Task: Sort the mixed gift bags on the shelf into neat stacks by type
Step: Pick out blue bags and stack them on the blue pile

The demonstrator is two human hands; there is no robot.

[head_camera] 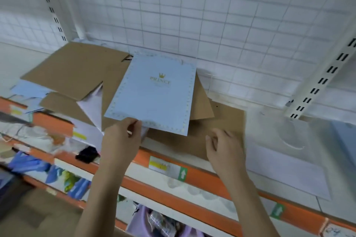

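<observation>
A flat light-blue gift bag (154, 96) with a gold crown and the word PRINCE lies tilted on top of brown paper bags (77, 71) on the shelf. My left hand (123, 134) pinches its near left corner, thumb on top. My right hand (225, 146) hovers with loosely curled fingers over a brown bag (185, 142) to the right and holds nothing. A pale lilac bag (92, 106) pokes out from under the blue one on the left. More light-blue bags (28, 90) lie at the far left.
The white shelf (279, 159) has an orange front rail (192, 173) with price labels. A wire grid back panel (212, 25) rises behind. A slotted white upright (319, 81) stands at the right, with a blue box (344, 140) beyond it. Lower shelves hold mixed goods (57, 177).
</observation>
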